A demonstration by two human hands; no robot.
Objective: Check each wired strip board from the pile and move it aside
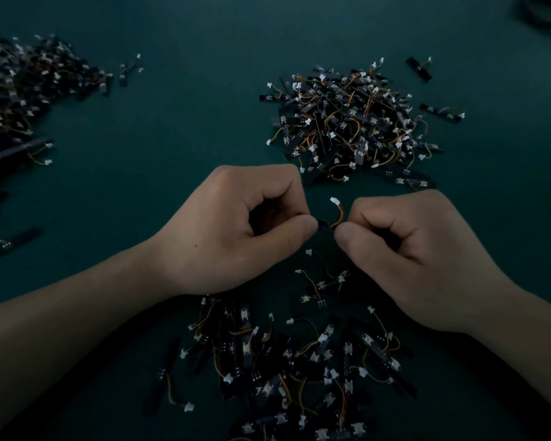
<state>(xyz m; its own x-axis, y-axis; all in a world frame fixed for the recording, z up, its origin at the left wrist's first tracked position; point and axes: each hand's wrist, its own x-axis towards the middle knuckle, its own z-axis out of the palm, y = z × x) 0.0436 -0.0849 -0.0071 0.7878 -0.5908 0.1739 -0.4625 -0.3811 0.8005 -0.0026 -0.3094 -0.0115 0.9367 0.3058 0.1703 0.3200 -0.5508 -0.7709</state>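
Left hand (pixel 236 230) and right hand (pixel 404 249) fingers clamped on opposite ends of 1 strip board (pixel 325 226), lifted clear of counter (pixel 178 128) for inspection, wire tail (pixel 337 211) up.

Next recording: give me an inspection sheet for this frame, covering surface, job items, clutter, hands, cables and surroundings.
Surface: dark green table top, dimly lit.
Job's things: one wired strip board held between both hands, its white connector sticking up; near pile below the hands; far pile beyond them; left pile at the left edge.
Clutter: stray boards lie apart from the piles, such as one at far right.
Hands: left hand and right hand each pinch an end of the board with their fingers.
Cables: short orange and yellow leads on the boards; dark loop in the top right corner, unclear.
Surroundings: nothing seen.
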